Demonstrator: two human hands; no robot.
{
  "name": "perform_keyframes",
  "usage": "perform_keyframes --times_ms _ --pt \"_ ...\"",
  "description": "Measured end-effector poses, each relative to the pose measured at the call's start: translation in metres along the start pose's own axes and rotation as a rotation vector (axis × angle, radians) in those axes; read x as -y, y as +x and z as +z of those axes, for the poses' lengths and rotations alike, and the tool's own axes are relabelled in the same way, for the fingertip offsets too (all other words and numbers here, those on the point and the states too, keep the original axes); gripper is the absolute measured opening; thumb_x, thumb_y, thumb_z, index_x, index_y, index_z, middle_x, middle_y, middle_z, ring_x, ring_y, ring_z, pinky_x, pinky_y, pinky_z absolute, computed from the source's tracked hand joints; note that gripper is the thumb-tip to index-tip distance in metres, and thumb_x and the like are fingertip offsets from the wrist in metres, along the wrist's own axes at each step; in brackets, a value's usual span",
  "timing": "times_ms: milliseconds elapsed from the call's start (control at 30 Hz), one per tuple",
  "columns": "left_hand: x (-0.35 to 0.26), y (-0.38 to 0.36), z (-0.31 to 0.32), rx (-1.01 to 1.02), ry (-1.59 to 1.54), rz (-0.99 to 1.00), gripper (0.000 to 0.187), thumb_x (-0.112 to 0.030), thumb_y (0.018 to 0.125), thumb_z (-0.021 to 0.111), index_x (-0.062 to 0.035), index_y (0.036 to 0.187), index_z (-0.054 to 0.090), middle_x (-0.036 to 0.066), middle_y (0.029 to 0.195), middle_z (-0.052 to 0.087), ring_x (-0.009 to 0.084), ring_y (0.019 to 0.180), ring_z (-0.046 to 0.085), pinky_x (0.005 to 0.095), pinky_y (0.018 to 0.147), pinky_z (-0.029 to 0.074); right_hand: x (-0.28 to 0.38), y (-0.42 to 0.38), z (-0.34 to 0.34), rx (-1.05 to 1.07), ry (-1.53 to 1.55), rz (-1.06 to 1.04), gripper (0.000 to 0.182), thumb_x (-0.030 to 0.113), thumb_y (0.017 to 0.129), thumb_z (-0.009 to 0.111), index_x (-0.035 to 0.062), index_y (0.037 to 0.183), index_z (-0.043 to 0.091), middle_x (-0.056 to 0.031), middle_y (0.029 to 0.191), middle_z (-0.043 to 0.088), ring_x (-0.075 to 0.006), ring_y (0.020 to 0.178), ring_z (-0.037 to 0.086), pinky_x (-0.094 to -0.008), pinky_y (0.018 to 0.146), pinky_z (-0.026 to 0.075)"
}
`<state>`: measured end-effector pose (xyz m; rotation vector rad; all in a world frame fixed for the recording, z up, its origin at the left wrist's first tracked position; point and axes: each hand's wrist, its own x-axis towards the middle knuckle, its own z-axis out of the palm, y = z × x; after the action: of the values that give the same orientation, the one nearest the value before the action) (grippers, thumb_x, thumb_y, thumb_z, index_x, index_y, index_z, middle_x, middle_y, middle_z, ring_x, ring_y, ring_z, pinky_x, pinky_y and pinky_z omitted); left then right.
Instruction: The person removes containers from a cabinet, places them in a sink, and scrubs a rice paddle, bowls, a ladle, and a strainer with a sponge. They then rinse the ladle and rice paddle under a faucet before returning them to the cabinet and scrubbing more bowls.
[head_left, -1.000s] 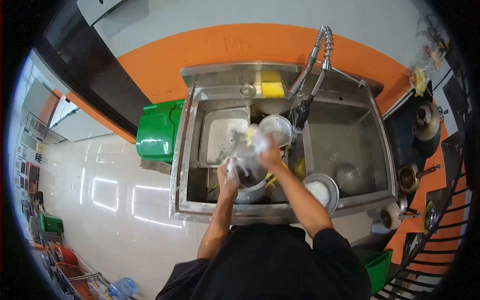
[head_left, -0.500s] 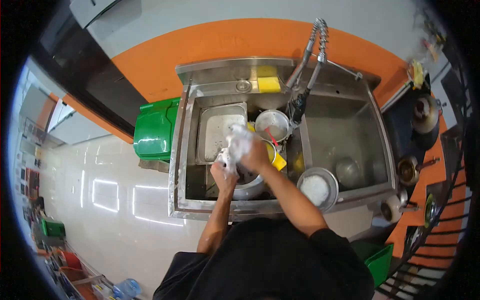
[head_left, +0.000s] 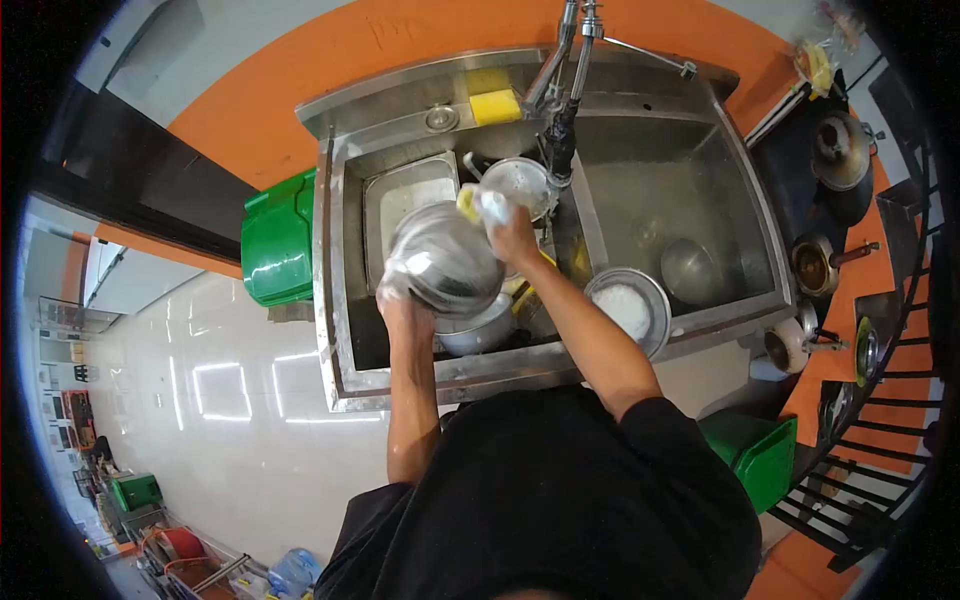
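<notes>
Over the left basin of a steel double sink point(head_left: 330, 300), my left hand point(head_left: 398, 300) holds a round steel bowl point(head_left: 443, 258) by its lower rim, its outside turned up toward me. My right hand point(head_left: 512, 238) presses a soapy yellow sponge point(head_left: 482, 204) against the bowl's upper right edge. Below the bowl sits a steel pot point(head_left: 478, 330) in the basin.
A rectangular steel tray point(head_left: 400, 195) and a round pan point(head_left: 522, 182) lie in the left basin under the spring faucet point(head_left: 562, 120). A foamy plate point(head_left: 627, 305) and a bowl point(head_left: 690, 268) are in the right basin. A green bin point(head_left: 278, 245) stands left; pots point(head_left: 838, 150) right.
The bowl has been lifted and turned so its outside faces up. My right hand moved with the sponge to its upper edge. The view shifted, the sink now sits higher in frame.
</notes>
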<state>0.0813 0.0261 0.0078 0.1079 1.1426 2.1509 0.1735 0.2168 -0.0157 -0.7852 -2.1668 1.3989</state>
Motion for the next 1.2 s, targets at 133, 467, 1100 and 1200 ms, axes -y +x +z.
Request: perform_keyframes --times_ms 133,467,1100,1200 --pt "0.018 0.013 -0.004 -0.074 0.169 0.166 0.025 -0.015 0.095 0.049 0.0035 0.108 0.060 0.010 0.101 0.064 0.0176 0.083 0.062 0.0324 0.076 0.052 0.052 -0.031 0.049 -0.486 -0.353 -0.861 0.027 0.014 0.088 0.048 0.0046 0.105 0.067 -0.0192 0.089 0.069 -0.0320 0.083 0.068 -0.0367 0.078 0.055" --pt "0.014 -0.012 -0.001 0.007 0.465 0.328 0.032 -0.024 0.098 0.049 0.0048 0.108 0.060 0.009 0.092 0.064 0.0122 0.082 0.055 0.0286 0.069 0.047 0.073 -0.041 0.056 -0.471 -0.367 -0.684 0.031 0.031 0.085 0.062 0.0089 0.105 0.070 -0.0145 0.092 0.069 -0.0334 0.086 0.065 -0.0438 0.079 0.050" --pt "0.018 -0.027 0.046 0.080 1.109 0.308 0.045 -0.036 0.101 0.049 0.0034 0.082 0.062 0.000 0.070 0.056 0.0087 0.066 0.047 0.0265 0.057 0.037 -0.027 0.025 -0.042 -0.080 -0.328 -0.310 0.026 0.035 0.084 0.066 0.0107 0.089 0.072 -0.0112 0.079 0.070 -0.0294 0.074 0.069 -0.0425 0.071 0.053" --pt "0.027 -0.029 0.032 0.052 1.072 0.270 0.035 -0.026 0.098 0.054 0.0021 0.078 0.061 0.000 0.058 0.049 0.0086 0.058 0.041 0.0302 0.049 0.033 -0.117 0.020 -0.071 -0.164 -0.337 -0.450 0.026 0.035 0.086 0.066 0.0094 0.085 0.073 -0.0124 0.070 0.067 -0.0288 0.062 0.065 -0.0404 0.063 0.051"
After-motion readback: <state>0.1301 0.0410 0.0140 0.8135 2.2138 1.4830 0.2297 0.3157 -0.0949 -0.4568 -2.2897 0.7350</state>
